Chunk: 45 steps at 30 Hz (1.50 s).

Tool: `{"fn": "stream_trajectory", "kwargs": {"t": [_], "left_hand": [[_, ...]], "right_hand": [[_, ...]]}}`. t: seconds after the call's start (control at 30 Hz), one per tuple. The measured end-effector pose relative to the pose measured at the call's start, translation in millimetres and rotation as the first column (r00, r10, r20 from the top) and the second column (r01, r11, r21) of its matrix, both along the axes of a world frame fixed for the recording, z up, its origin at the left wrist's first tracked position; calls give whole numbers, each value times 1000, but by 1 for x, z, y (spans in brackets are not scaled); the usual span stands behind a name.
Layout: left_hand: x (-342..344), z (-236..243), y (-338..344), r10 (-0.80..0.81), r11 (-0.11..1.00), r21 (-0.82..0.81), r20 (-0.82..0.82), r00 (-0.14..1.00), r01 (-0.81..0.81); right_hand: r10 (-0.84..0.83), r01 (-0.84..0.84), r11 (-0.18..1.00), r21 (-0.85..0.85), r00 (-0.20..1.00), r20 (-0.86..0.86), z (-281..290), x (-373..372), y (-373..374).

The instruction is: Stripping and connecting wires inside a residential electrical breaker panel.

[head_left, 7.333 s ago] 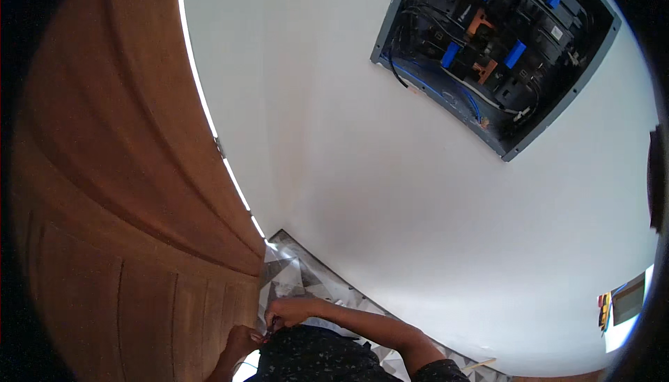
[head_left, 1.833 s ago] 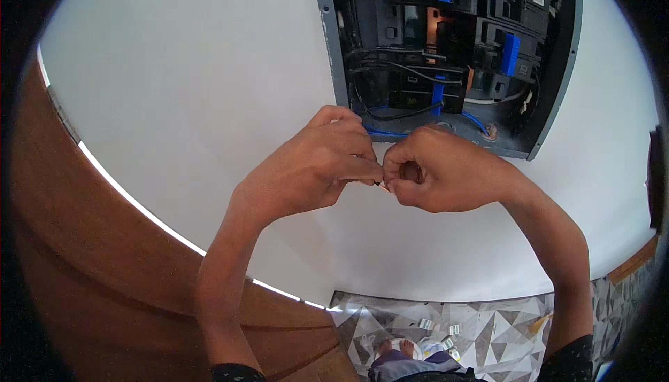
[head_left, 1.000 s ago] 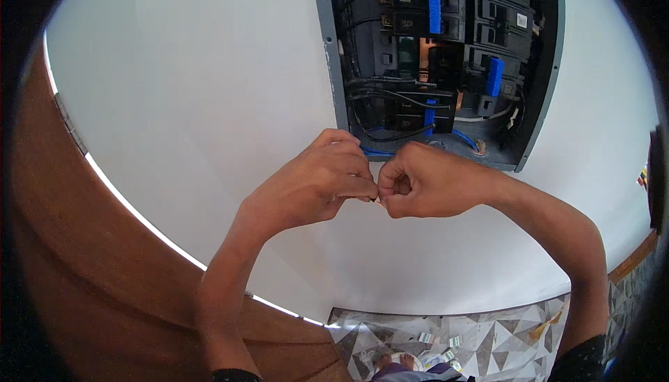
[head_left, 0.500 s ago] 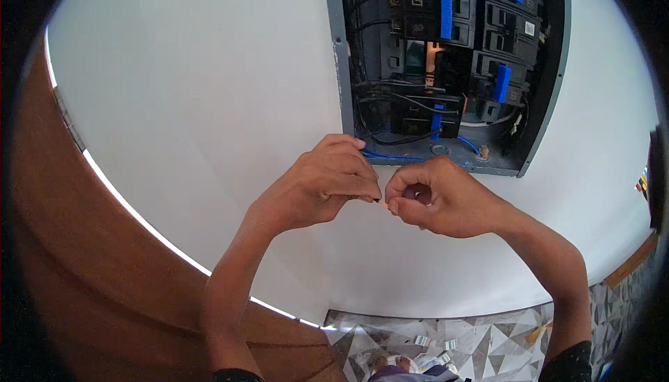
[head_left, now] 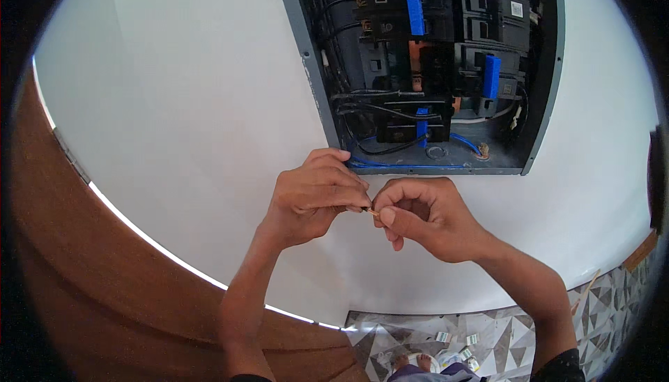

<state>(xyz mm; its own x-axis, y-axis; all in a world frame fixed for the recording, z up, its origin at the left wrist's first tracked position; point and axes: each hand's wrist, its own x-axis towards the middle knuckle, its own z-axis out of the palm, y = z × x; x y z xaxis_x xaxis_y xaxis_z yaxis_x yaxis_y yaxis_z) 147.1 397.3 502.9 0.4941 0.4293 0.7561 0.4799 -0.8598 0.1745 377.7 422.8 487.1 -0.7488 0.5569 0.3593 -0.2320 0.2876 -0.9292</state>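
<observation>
Just below the lower left corner of an open grey breaker panel [head_left: 313,89], my two hands meet fingertip to fingertip. My left hand [head_left: 306,197] is closed in a pinch on a short black wire, most of it hidden by the fingers. From that pinch sticks out a bare copper wire end [head_left: 373,212]. Thumb and forefinger of my right hand [head_left: 442,222] are pressed together on the copper strands, its other fingers curled. Above the hands, loose black wires [head_left: 401,112] with free ends reach across the lower left of the panel.
Black circuit breakers [head_left: 390,9] with blue switch handles [head_left: 492,77] fill the panel. Blue wires [head_left: 411,166] run along its bottom edge. A white wall [head_left: 209,103] surrounds it. Lower left stands a brown door [head_left: 139,277]; small boxes [head_left: 443,337] lie on the patterned tile floor [head_left: 509,337].
The view has shifted, so the panel sits further left. Both hands have lowered a little relative to the panel, and the right one has turned, still pinching the copper end.
</observation>
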Motion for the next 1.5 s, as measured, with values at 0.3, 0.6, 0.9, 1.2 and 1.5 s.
{"fn": "stream_trajectory", "kwargs": {"t": [0.3,0.6,0.9,1.2,1.5], "left_hand": [[7,-1,-3,10,1000,-9,128,992,-8],[11,8,-7,24,993,-121,264,964,9],[3,16,-5,-27,975,-207,263,964,84],[4,16,-7,-56,970,-215,242,969,110],[1,17,-7,-37,961,-259,209,977,92]], "right_hand": [[-212,274,950,152,919,-332,-12,-13,-11],[-275,374,916,148,851,-447,-3,-23,-10],[-241,375,810,452,914,-327,36,-1,7],[-142,184,788,587,983,-118,50,2,15],[-155,226,744,628,974,-167,47,-3,16]]}}
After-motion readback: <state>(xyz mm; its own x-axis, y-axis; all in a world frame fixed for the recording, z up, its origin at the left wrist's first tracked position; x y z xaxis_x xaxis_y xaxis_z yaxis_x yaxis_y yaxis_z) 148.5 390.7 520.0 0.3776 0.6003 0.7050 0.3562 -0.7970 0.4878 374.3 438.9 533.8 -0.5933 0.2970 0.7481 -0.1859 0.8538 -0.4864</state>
